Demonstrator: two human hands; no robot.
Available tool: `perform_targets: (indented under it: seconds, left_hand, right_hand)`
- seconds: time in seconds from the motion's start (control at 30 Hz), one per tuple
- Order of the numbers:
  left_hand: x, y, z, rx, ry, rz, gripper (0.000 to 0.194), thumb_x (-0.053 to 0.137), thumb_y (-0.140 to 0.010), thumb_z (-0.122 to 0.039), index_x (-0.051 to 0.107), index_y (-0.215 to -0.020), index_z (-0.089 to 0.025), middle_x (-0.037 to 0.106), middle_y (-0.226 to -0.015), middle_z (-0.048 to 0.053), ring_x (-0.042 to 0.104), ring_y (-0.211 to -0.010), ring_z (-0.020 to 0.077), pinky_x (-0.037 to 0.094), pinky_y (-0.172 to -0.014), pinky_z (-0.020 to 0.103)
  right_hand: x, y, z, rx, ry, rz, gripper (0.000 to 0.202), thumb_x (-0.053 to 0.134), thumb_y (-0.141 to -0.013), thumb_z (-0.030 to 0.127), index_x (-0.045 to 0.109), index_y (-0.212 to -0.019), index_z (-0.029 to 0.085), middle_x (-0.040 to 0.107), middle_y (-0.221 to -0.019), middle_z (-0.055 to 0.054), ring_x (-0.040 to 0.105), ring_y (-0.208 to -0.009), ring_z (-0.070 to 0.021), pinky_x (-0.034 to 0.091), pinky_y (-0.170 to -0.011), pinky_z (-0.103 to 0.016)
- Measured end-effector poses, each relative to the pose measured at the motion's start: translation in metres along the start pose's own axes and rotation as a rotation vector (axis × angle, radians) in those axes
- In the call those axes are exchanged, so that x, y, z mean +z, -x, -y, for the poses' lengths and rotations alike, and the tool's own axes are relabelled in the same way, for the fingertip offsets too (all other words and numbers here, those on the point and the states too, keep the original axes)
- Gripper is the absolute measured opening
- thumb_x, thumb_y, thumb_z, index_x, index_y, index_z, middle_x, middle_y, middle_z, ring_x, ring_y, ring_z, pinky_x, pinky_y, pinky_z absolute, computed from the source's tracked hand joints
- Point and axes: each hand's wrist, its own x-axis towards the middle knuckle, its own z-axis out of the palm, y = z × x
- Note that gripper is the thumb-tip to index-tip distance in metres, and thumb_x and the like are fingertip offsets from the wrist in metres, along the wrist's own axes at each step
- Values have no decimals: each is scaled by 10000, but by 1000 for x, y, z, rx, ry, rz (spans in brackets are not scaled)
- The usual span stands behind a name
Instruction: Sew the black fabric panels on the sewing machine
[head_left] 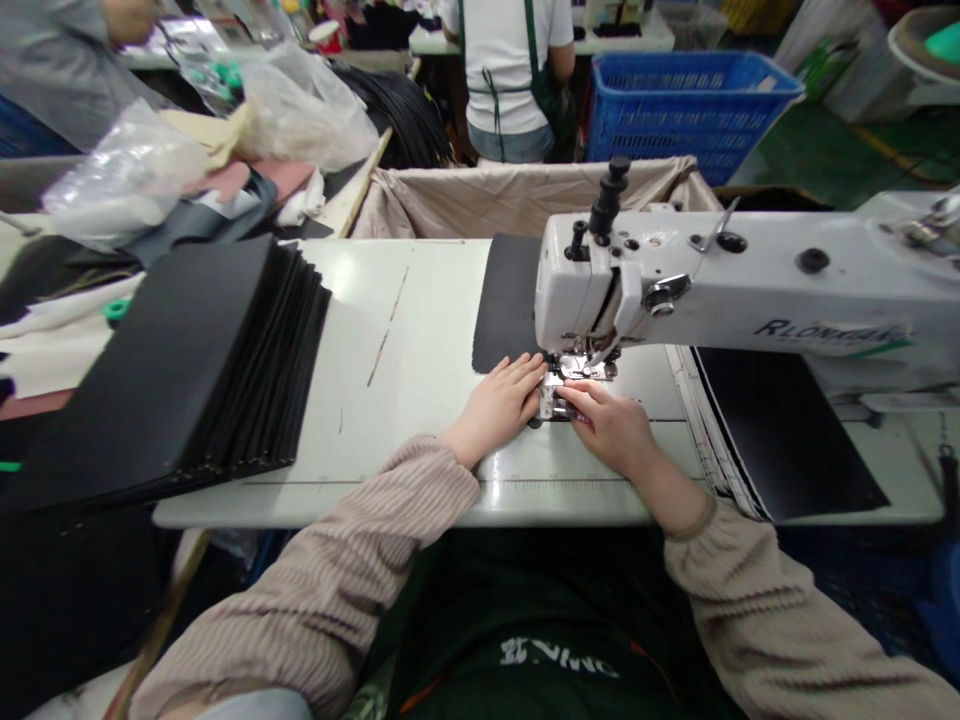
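Note:
A white sewing machine (720,280) reaches in from the right over a pale work table (375,350). One dark panel (506,300) lies flat on the table, its right part hidden behind the machine head. My left hand (501,405) rests flat with fingers stretched at the panel's lower edge, just left of the needle area. My right hand (615,425) is at the metal plate right in front of the needle; its fingers are pressed together, and what they hold, if anything, is too small to make out.
Stacked black panels (165,370) fill the table's left side; more dark panels (780,430) lie right, beneath the machine arm. Behind the table is a cloth-lined bin (472,200), then a blue crate (682,110) and a person (514,80). Plastic bags (300,105) lie back left.

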Motion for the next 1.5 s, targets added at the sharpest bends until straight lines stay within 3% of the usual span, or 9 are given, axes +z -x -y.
perform_targets:
  seconds: [0.27,0.4,0.57,0.7,0.87,1.0,1.23,1.37,1.5]
  left_hand:
    - [3,2,3,14,20,-36,449,389,-998,-292,451,-1425,-166,436,-1515,97,361,-1430,219,272,-1192,435]
    - [6,-4,4,-33,43,-87,576,382,-1004,-371,298,-1503,-98,369,-1542,164,308,-1451,273,274,-1174,462]
    - [-4,2,8,-224,-57,-280,588,378,-1007,-411,298,-1518,-132,629,-1185,159,562,-1167,284,427,-1006,451]
    - [-28,69,11,-456,-229,-366,421,425,-984,-428,649,-1256,-196,591,-994,157,567,-1033,342,480,-864,501]
    - [-50,193,2,-547,-254,-300,375,428,-993,-372,624,-1274,-219,523,-1273,164,503,-1238,344,426,-1030,540]
    - [-51,236,-4,-473,-93,-170,382,419,-1000,-382,559,-1323,-236,399,-1508,101,352,-1420,317,285,-1168,552]
    - [-53,181,-15,-290,-6,-72,312,469,-983,-385,614,-1223,-248,471,-1460,85,394,-1394,307,294,-1157,558]
    - [-41,133,-60,-148,94,-80,330,599,-925,-388,593,-1212,-225,569,-1293,98,521,-1221,267,430,-1062,435]
    - [-7,92,-114,62,201,26,499,655,-898,-356,492,-1352,-228,586,-1208,82,536,-1111,240,472,-981,387]
  right_hand:
    - [0,2,2,4,-1,-25,408,508,-920,244,583,-1319,281,591,-1373,-25,640,-1068,-200,511,-804,-303]
    - [-1,2,3,10,-7,-37,398,500,-926,244,580,-1314,279,597,-1361,-26,631,-1071,-199,504,-814,-300]
    - [-4,6,4,43,-4,-65,360,492,-932,254,602,-1274,270,618,-1310,-32,642,-1000,-198,486,-756,-284]
    - [-3,10,2,69,-16,-125,334,516,-923,267,608,-1244,256,629,-1260,-29,647,-933,-191,469,-704,-272]
    - [-4,11,-2,57,-132,-225,311,543,-906,247,617,-1209,248,641,-1182,-40,634,-975,-199,482,-725,-266]
    - [-11,16,-1,75,-265,-351,267,503,-923,226,630,-1158,231,650,-1128,-63,615,-1050,-206,502,-812,-283]
    - [-33,90,-1,254,-450,-363,296,471,-970,365,642,-1170,229,716,-952,-51,674,-886,-206,505,-816,-315]
    - [-40,144,8,480,-391,-284,320,474,-961,461,674,-1053,230,707,-785,-21,660,-692,-186,477,-666,-286]
    - [-39,172,27,561,-280,-126,322,485,-941,527,639,-977,247,704,-775,-7,669,-704,-195,425,-609,-271]
